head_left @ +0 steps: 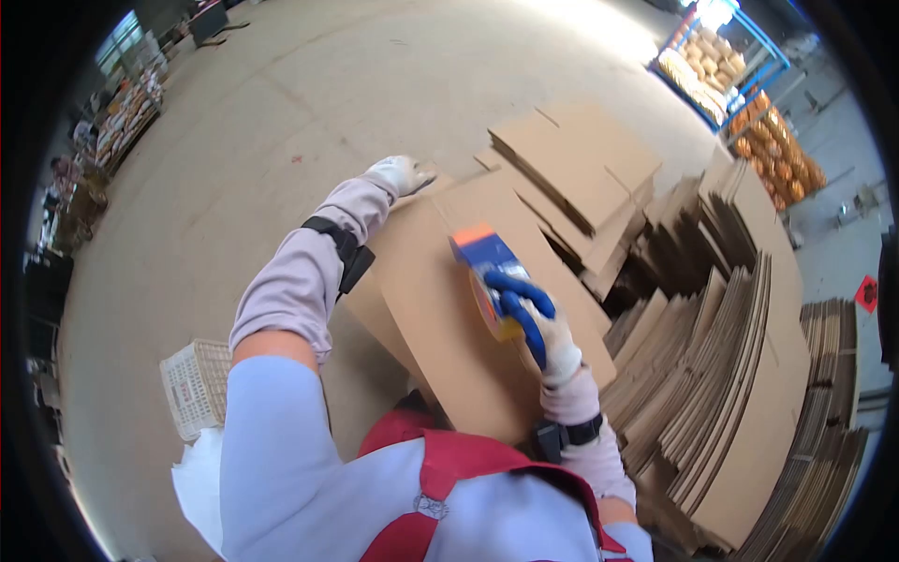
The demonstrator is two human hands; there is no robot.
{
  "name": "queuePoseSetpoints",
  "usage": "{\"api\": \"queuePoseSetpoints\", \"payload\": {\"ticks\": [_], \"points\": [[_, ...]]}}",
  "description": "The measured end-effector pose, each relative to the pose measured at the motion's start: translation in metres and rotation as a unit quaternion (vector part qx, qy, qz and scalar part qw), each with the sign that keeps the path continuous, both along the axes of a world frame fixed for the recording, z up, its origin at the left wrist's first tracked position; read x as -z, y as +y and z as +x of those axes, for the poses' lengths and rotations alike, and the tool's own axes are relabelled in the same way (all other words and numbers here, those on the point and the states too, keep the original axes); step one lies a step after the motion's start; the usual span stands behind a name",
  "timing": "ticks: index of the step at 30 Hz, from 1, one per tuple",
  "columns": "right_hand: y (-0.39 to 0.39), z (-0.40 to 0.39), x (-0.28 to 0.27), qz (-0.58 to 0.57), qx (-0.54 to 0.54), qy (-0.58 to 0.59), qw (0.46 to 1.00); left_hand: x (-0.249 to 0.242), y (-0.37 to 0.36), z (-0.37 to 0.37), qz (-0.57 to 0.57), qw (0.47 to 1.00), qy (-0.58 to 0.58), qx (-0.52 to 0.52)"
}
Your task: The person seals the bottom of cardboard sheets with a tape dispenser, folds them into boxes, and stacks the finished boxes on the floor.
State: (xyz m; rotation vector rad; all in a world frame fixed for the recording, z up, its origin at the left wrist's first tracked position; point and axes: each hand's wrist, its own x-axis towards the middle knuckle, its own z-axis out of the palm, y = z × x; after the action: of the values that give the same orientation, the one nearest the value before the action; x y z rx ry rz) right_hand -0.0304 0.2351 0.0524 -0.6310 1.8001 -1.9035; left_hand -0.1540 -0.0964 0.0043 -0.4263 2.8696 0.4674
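Note:
My right hand (536, 323), in a white glove with blue-coated fingers, is closed round a tape dispenser (492, 255). The dispenser has a blue body, an orange front edge and a yellowish roll. It is tilted over the brown cardboard box (459, 347) in front of my body. At the box's far left corner, my left hand (401, 175) in a white glove has its fingers curled at the edge of the cardboard. Its fingertips are partly hidden.
Flat cardboard sheets (581, 169) lie stacked beyond the box. Rows of folded cartons (721, 375) stand close on my right. A white plastic crate (195, 386) sits on the floor to the left. A blue-framed rack (707, 70) with sacks stands at far right.

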Motion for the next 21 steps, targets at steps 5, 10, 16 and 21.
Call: {"api": "queuePoseSetpoints", "payload": {"ticks": [5,10,16,21], "points": [[0.069,0.049,0.008,0.029,0.010,0.060,0.998,0.002,0.103,0.047,-0.023,0.998,0.065,0.013],[0.251,0.184,0.015,0.060,0.012,-0.062,0.996,0.019,0.094,0.034,-0.067,0.997,0.039,0.013],[0.304,0.244,0.077,0.125,0.084,-0.110,0.983,0.011,0.116,0.049,-0.165,0.974,0.152,-0.001],[0.257,0.206,0.093,0.117,0.071,-0.082,0.987,0.006,0.272,0.183,-0.150,0.929,0.162,0.296]]}}
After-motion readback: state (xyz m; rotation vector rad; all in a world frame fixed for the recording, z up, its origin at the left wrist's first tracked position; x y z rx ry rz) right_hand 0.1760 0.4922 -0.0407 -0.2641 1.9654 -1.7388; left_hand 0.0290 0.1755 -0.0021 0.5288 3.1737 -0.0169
